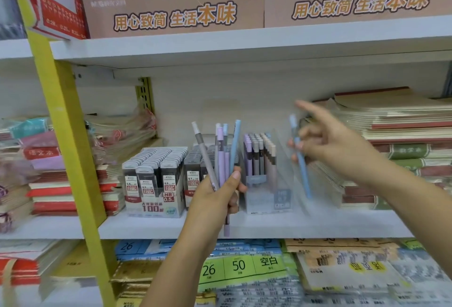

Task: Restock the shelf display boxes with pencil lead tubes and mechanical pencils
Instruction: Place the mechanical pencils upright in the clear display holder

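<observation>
At three o'clock of the box (259, 199), the right hand (327, 145) pinches a blue pencil (302, 167); the left hand (217, 196) curls round a bunch (221, 159). Probably light, stiff, slick: grip mid-barrel.

L hand (215, 196) grips a fan of mech pencils (221, 157); R hand (327, 142) pinches a blue pencil (301, 159), display box (266, 194) between them

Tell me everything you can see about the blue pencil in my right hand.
The blue pencil is a slim, plastic-looking mechanical pencil with a paler cap on top. It is motion-blurred and near upright, its top leaning left. The right hand pinches its upper part, index finger outstretched, in front of the middle shelf.
</observation>
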